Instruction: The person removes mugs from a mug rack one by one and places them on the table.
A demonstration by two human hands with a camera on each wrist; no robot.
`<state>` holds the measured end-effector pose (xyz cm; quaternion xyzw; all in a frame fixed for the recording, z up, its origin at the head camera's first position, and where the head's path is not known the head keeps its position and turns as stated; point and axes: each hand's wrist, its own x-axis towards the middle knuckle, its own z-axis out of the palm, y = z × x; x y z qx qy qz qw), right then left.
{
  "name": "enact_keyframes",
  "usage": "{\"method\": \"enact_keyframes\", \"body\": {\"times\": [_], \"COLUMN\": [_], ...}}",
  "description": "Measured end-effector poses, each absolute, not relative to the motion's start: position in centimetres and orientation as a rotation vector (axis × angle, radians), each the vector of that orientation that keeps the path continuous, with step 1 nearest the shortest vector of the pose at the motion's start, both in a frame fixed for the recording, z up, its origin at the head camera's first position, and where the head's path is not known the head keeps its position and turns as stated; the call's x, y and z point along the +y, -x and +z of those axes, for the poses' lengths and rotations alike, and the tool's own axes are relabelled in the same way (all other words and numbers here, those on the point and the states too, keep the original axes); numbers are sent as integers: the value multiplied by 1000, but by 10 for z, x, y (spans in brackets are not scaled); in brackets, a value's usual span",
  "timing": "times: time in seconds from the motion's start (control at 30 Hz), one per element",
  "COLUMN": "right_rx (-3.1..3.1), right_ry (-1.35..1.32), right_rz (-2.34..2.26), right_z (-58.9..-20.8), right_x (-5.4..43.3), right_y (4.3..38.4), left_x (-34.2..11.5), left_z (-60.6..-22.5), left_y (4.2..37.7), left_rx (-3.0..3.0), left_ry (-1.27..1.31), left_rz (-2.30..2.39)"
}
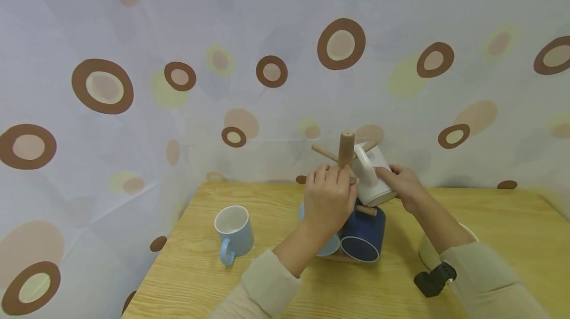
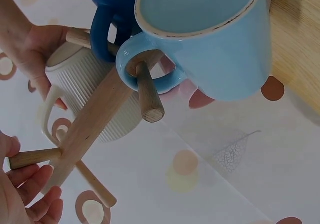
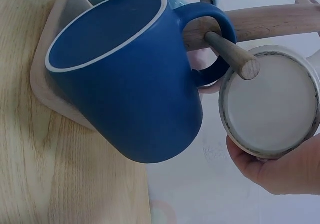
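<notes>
A wooden mug tree (image 1: pixel 347 148) stands on the table, its pegs jutting out near the top. My left hand (image 1: pixel 327 198) is at its upper part, fingers and thumb about one upper peg (image 2: pixel 35 158). My right hand (image 1: pixel 403 185) grips a ribbed white mug (image 2: pixel 95 87) by its body, tilted against the post. The white mug's handle (image 1: pixel 366 165) lies at an upper peg; whether the peg passes through it, I cannot tell. Lower down, a dark blue mug (image 3: pixel 130 84) and a light blue mug (image 2: pixel 215 49) hang from pegs by their handles.
Another light blue mug (image 1: pixel 234 232) stands upright on the table at left. A cream-coloured round vessel (image 1: pixel 428 252) is partly hidden behind the right forearm. A black device (image 1: pixel 434 279) sits at the right wrist. A patterned sheet (image 1: pixel 285 106) hangs behind the wooden table (image 1: pixel 187 279).
</notes>
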<state>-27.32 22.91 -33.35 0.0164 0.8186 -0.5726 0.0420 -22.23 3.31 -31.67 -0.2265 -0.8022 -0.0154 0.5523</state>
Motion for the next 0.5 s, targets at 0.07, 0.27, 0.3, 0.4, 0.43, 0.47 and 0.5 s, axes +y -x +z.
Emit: {"method": "enact_keyframes", "body": {"times": [0.07,0.27,0.3,0.4,0.43,0.47,0.5], "right_rx": [2483,2428,2419,2390,2382,2374,2362], "right_ry": [-66,-110,-122,-161,-177,-192,-202], "right_rz": [-1774,-1838,-1852,-1900,-1914,-1928,-1942], "right_z": [-333,-331,-330,-328,-328,-328,-327], "right_x": [230,232,233,234,234,234,235], "right_y": [272,269,269,269,269,269,269], "left_x": [34,34,34,33,33,33,33], "left_z": [-317,-317,-317,-316,-315,-315,-314], "left_y": [222,220,220,220,220,220,220], "left_rx": [-1900,-1913,-1913,-1915,-1915,-1915,-1916], "left_ry": [540,545,547,552,553,554,555], "left_rz": [-40,-55,-64,-84,-88,-90,-91]}}
